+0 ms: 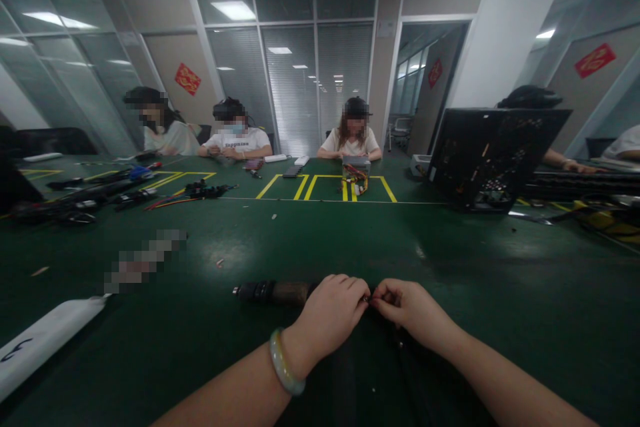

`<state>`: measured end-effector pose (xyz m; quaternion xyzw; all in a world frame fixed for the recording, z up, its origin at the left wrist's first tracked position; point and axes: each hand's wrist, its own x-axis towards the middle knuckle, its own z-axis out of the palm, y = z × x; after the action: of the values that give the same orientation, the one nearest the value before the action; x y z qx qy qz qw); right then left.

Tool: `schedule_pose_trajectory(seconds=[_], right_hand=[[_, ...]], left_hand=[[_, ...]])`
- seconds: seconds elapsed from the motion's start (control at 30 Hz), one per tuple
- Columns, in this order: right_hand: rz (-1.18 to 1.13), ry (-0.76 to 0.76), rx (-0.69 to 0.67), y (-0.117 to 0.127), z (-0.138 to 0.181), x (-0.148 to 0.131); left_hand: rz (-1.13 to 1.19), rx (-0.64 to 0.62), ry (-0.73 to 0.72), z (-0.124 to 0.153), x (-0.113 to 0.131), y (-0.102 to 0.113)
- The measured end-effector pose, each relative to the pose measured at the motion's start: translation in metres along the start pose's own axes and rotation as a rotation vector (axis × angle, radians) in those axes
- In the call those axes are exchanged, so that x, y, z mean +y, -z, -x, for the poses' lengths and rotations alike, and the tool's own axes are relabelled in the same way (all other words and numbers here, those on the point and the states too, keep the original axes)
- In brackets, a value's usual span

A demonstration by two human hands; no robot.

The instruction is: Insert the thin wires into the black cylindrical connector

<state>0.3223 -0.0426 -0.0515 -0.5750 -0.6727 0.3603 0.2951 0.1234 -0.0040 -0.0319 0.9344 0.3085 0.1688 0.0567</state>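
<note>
A dark electric screwdriver (pixel 285 292) lies across the table in front of me, its metal tip pointing left. My left hand (pixel 333 312) is closed over its right end, fingertips pressed together. Right beside those fingertips, my right hand (pixel 413 312) pinches something small; the fingers hide what it is. Both hands almost touch. Below the right hand a dark cord or strip (pixel 403 347) runs toward me, hard to make out against the table.
A white power strip-like object (pixel 55 333) lies at left. Bundled cables and black parts (pixel 130 190) sit farther back. A black computer case (pixel 493 160) stands at right. Across the green table (pixel 320 240), several people sit; a power supply with coloured wires (pixel 356 177) is before one.
</note>
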Motion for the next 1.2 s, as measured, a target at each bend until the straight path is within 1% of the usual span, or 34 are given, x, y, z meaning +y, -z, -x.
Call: schedule_pose_trajectory(seconds=[0.13, 0.3, 0.57, 1.07, 1.2], right_hand=[[-0.019, -0.014, -0.003, 0.0002, 0.0002, -0.0012], [-0.01, -0.03, -0.011, 0.0004, 0.0007, -0.0019], [0.084, 0.005, 0.013, 0.0011, 0.0017, -0.0003], [0.129, 0.011, 0.01, 0.0025, 0.0022, -0.0018], [0.107, 0.016, 0.012, 0.0011, 0.0019, -0.0006]], left_hand=[[-0.005, -0.008, 0.024, 0.0003, 0.0, -0.0003], [0.03, 0.006, -0.001, 0.0012, -0.0011, 0.0], [0.056, 0.025, -0.023, 0.002, -0.0019, -0.0012], [0.05, 0.021, -0.021, 0.0013, -0.0004, 0.0003], [0.056, 0.025, -0.028, 0.0011, 0.0005, 0.0015]])
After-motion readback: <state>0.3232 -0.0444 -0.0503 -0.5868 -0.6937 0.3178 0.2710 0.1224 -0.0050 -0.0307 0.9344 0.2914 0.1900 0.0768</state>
